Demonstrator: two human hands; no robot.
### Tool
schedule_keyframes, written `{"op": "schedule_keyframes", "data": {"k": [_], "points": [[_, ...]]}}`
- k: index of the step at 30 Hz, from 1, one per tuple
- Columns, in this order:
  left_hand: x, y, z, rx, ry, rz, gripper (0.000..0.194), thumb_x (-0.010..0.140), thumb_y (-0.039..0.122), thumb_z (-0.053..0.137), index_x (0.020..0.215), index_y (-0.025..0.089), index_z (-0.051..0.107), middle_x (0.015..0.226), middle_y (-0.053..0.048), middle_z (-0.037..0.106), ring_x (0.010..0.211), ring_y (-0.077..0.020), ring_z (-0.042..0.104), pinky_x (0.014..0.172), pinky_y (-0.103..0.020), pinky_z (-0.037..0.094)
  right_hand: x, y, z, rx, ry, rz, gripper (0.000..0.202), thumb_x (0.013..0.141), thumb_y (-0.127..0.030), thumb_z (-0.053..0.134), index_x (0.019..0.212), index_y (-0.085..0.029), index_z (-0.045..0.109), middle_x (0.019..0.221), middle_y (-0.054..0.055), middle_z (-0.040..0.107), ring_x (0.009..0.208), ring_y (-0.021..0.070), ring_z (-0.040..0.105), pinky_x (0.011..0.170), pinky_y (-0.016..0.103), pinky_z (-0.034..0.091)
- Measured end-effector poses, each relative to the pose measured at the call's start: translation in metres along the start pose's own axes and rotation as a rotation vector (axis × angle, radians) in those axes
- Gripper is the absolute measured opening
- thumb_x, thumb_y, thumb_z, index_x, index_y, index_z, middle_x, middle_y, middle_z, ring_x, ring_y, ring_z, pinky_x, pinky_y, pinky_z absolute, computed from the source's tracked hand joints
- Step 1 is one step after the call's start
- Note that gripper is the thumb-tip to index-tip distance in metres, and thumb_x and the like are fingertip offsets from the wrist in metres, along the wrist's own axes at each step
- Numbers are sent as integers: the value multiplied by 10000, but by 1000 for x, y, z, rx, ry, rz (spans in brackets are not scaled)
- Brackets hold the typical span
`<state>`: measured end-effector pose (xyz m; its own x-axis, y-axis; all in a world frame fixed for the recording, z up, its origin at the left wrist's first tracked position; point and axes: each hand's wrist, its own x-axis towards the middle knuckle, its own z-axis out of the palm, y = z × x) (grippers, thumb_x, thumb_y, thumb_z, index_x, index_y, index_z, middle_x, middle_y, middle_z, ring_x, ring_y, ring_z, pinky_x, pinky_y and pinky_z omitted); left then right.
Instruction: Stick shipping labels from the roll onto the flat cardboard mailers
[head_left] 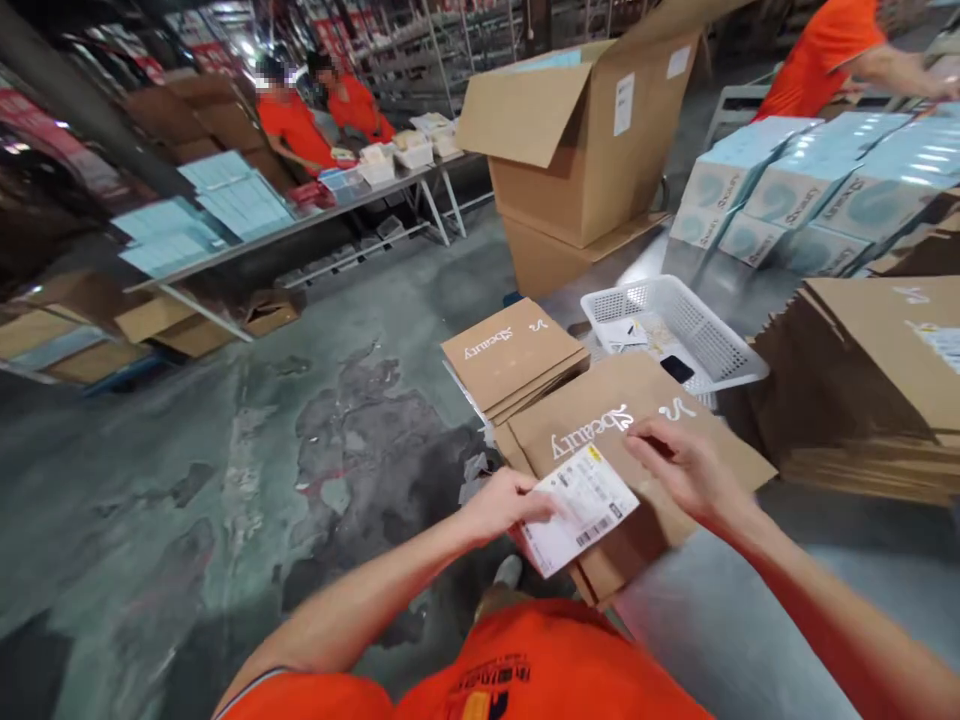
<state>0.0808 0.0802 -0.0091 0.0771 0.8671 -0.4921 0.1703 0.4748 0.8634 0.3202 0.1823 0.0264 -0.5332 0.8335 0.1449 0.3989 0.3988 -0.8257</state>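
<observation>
My left hand [510, 508] is closed on a white shipping label [581, 508] with printed text, barcodes and a small yellow mark. The label is tilted over the lower part of a flat brown cardboard mailer [637, 400] with white "beauty" lettering. Just beyond the label's right corner, above the mailer, is my right hand [675, 462]. Its fingers are curled with thumb and forefinger close together; whether anything tiny is between them is hidden. A stack of smaller brown mailers [510, 350] lies beyond, to the left.
A white plastic basket [720, 350] holds papers and a dark phone-like object [677, 369]. More folded cardboard [862, 370] is piled at right, near pale blue boxes [810, 190]. A large open carton [570, 150] stands behind. Co-workers in orange [296, 125] are at other tables.
</observation>
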Motion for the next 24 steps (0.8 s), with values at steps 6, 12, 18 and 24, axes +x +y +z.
{"op": "schedule_keyframes", "data": {"k": [6, 12, 18, 24], "points": [[-19, -45, -39, -66, -83, 40, 429, 605, 512, 744, 676, 90, 715, 553, -9, 573, 502, -105, 463, 470, -215, 322, -40, -25, 73, 202, -95, 291, 407, 820, -511, 562, 1061, -186, 601, 839, 46, 655, 728, 172, 602, 639, 293, 493], [-20, -48, -63, 21, -236, 214, 373, 677, 477, 715, 678, 104, 728, 588, 3, 566, 560, -103, 449, 528, -223, 336, -50, -55, 128, 222, 129, 394, 475, 717, -477, 684, 1075, -178, 590, 980, 80, 654, 854, 198, 611, 715, 318, 520], [-33, -58, -97, -15, -550, 215, 617, 592, 561, 788, 1038, 141, 720, 986, -99, 695, 888, -242, 613, 777, -316, 468, -62, -85, 147, 248, 186, 478, 328, 753, -506, 633, 751, -184, 572, 685, 1, 602, 653, 146, 553, 573, 245, 450], [-35, -29, -88, -135, -486, 330, 547, 601, 403, 837, 1072, 185, 663, 1133, -107, 655, 1010, -232, 601, 884, -322, 451, -72, -103, 160, 97, 201, 369, 405, 822, -557, 548, 680, -180, 589, 616, -5, 554, 599, 127, 490, 542, 234, 388]]}}
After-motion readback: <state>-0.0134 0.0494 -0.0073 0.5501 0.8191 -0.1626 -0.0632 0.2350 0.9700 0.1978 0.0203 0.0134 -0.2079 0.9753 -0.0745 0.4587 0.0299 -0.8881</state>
